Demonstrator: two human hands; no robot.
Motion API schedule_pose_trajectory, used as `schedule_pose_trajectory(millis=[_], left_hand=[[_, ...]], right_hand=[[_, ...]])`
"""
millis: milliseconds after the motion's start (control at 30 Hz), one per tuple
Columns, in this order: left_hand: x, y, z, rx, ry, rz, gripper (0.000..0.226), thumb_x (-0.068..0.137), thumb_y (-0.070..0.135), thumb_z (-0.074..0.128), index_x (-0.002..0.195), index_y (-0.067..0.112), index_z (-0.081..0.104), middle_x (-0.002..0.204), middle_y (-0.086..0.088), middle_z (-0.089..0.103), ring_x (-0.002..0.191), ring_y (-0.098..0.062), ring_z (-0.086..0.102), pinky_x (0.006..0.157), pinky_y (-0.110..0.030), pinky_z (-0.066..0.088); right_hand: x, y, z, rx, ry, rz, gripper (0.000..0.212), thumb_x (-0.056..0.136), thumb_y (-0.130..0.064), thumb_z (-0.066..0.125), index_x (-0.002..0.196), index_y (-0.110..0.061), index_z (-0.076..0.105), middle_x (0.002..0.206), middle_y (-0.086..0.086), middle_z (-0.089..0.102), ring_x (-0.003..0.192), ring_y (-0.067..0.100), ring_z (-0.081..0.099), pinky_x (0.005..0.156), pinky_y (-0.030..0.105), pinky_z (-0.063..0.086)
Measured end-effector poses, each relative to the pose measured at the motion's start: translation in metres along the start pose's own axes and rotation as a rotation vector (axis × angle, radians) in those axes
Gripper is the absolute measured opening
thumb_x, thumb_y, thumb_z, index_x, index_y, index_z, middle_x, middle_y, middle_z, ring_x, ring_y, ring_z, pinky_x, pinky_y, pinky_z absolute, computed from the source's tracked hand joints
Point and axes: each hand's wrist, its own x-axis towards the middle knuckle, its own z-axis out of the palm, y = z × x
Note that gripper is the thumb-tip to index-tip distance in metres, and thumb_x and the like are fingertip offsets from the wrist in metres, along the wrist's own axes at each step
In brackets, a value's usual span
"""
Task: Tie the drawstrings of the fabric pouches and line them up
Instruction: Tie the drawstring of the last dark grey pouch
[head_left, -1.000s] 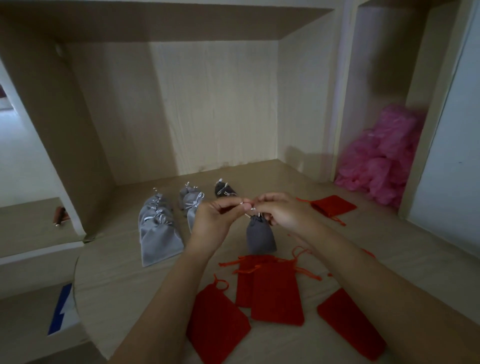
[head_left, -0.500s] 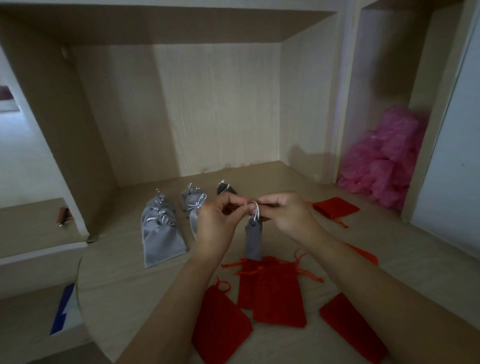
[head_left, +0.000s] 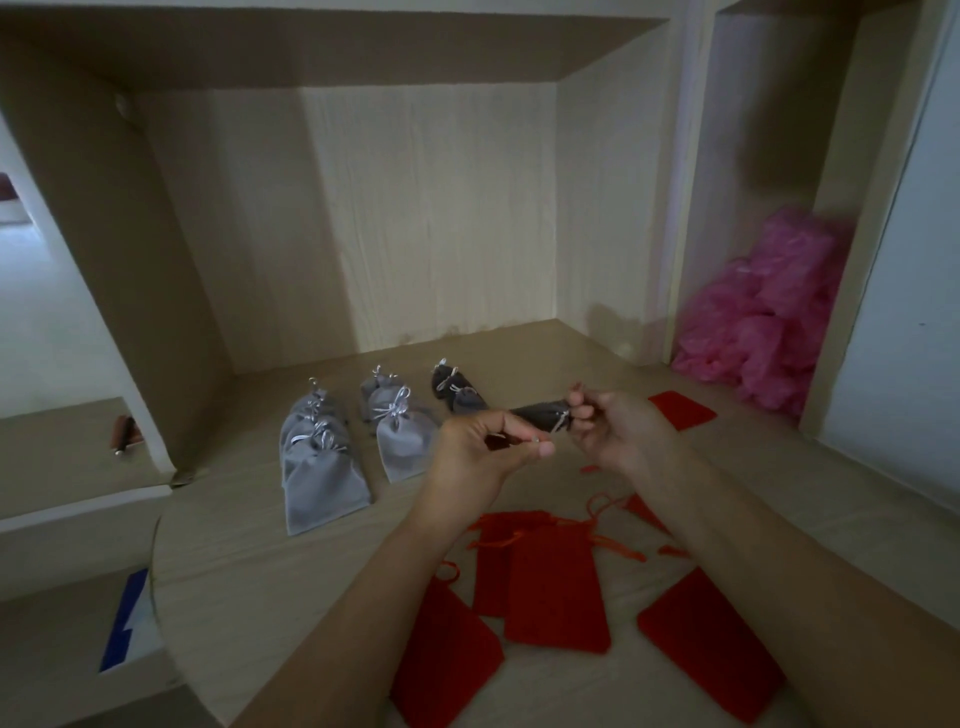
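Note:
A dark grey pouch (head_left: 535, 417) hangs sideways in the air between my hands. My right hand (head_left: 613, 431) pinches its gathered neck. My left hand (head_left: 483, 452) pinches the silver drawstring end and pulls it leftward. On the wooden surface (head_left: 249, 582) behind them, tied pouches lie in three short rows: light grey pouches (head_left: 322, 467) on the left, more light grey pouches (head_left: 400, 431) in the middle, dark grey pouches (head_left: 457, 392) on the right. Several flat red pouches (head_left: 556, 587) with loose strings lie under my forearms.
One more red pouch (head_left: 683, 409) lies to the right, near a heap of pink pouches (head_left: 769, 312) in the side compartment. A small brown object (head_left: 123, 434) rests on the lower ledge at left. Cabinet walls close in the back and both sides.
The dark grey pouch hung straight down from my fingers before; now it lies sideways. My hands have drawn apart, the left one pulling the string to the left.

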Motion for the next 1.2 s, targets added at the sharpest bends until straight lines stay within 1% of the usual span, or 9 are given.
schedule_pose_trajectory(millis=[200, 433, 533, 633, 733, 833, 1000, 1100, 1200], left_hand=[[0.001, 0.006, 0.001, -0.122, -0.025, -0.059, 0.017, 0.071, -0.006, 0.073, 0.066, 0.009, 0.065, 0.063, 0.009, 0.069, 0.063, 0.000, 0.061, 0.065, -0.013, 0.048], [0.003, -0.003, 0.002, -0.160, -0.042, -0.335, 0.020, 0.076, -0.010, 0.068, 0.069, 0.007, 0.058, 0.057, 0.002, 0.064, 0.049, -0.002, 0.058, 0.051, -0.013, 0.047], [0.002, -0.003, 0.001, -0.227, -0.093, -0.427, 0.019, 0.077, -0.012, 0.065, 0.078, 0.005, 0.058, 0.068, -0.009, 0.065, 0.050, -0.004, 0.061, 0.050, -0.014, 0.049], [0.003, -0.003, -0.001, -0.287, -0.126, -0.459, 0.012, 0.081, -0.009, 0.061, 0.083, 0.003, 0.062, 0.066, -0.006, 0.069, 0.055, -0.007, 0.065, 0.055, -0.015, 0.052], [0.005, 0.000, -0.008, -0.339, -0.121, -0.472, 0.008, 0.087, 0.002, 0.058, 0.088, 0.004, 0.066, 0.073, -0.005, 0.073, 0.065, -0.010, 0.069, 0.059, -0.017, 0.054], [0.008, 0.002, -0.016, -0.446, -0.086, -0.487, 0.012, 0.090, 0.010, 0.056, 0.089, 0.004, 0.067, 0.079, -0.006, 0.074, 0.069, -0.011, 0.070, 0.060, -0.017, 0.055], [0.009, 0.002, -0.019, -0.498, -0.082, -0.490, 0.010, 0.087, 0.012, 0.058, 0.083, 0.005, 0.065, 0.068, 0.005, 0.066, 0.060, -0.003, 0.056, 0.053, -0.012, 0.044], [0.010, 0.003, -0.020, -0.488, -0.050, -0.413, 0.012, 0.082, 0.013, 0.060, 0.075, 0.003, 0.061, 0.060, 0.002, 0.051, 0.054, -0.004, 0.041, 0.047, -0.012, 0.032], [0.009, 0.006, -0.019, -0.465, -0.054, -0.332, 0.015, 0.079, 0.013, 0.060, 0.068, 0.004, 0.058, 0.055, 0.000, 0.049, 0.052, -0.005, 0.043, 0.045, -0.013, 0.031]], right_hand=[[0.001, -0.007, 0.003, -0.064, -0.019, -0.094, 0.031, 0.095, 0.002, 0.026, 0.072, -0.009, 0.044, 0.037, -0.005, 0.042, 0.027, 0.002, 0.030, 0.030, 0.011, 0.021], [-0.007, -0.013, 0.006, -0.245, -0.091, -0.084, 0.026, 0.092, -0.010, 0.029, 0.082, -0.004, 0.052, 0.048, 0.007, 0.051, 0.039, 0.012, 0.040, 0.039, 0.018, 0.032], [-0.008, -0.010, 0.005, -0.445, -0.183, -0.151, 0.023, 0.095, -0.019, 0.044, 0.083, -0.006, 0.058, 0.057, 0.005, 0.056, 0.046, 0.011, 0.047, 0.044, 0.017, 0.040], [-0.009, -0.008, 0.001, -0.784, -0.251, -0.348, 0.007, 0.087, -0.006, 0.061, 0.082, -0.009, 0.064, 0.062, 0.001, 0.060, 0.053, 0.006, 0.054, 0.053, 0.013, 0.045], [-0.005, -0.013, -0.009, -1.181, -0.236, -0.560, 0.013, 0.080, 0.001, 0.068, 0.085, -0.010, 0.072, 0.065, -0.004, 0.064, 0.055, -0.004, 0.056, 0.062, 0.010, 0.044], [-0.004, -0.018, -0.011, -1.350, -0.224, -0.616, 0.017, 0.075, -0.001, 0.074, 0.080, -0.017, 0.075, 0.071, -0.007, 0.069, 0.064, -0.003, 0.059, 0.069, 0.015, 0.045], [-0.009, -0.017, -0.007, -1.479, -0.193, -0.689, 0.008, 0.079, -0.008, 0.072, 0.085, -0.009, 0.076, 0.065, -0.011, 0.064, 0.056, -0.010, 0.054, 0.056, 0.006, 0.038], [-0.008, -0.011, -0.005, -1.630, -0.202, -0.718, 0.010, 0.083, -0.011, 0.067, 0.087, -0.008, 0.076, 0.073, -0.004, 0.067, 0.064, -0.001, 0.055, 0.056, 0.009, 0.035], [-0.006, -0.004, -0.001, -1.733, -0.203, -0.731, 0.010, 0.082, -0.014, 0.067, 0.086, -0.010, 0.075, 0.075, -0.001, 0.065, 0.072, 0.013, 0.057, 0.059, 0.017, 0.035]])
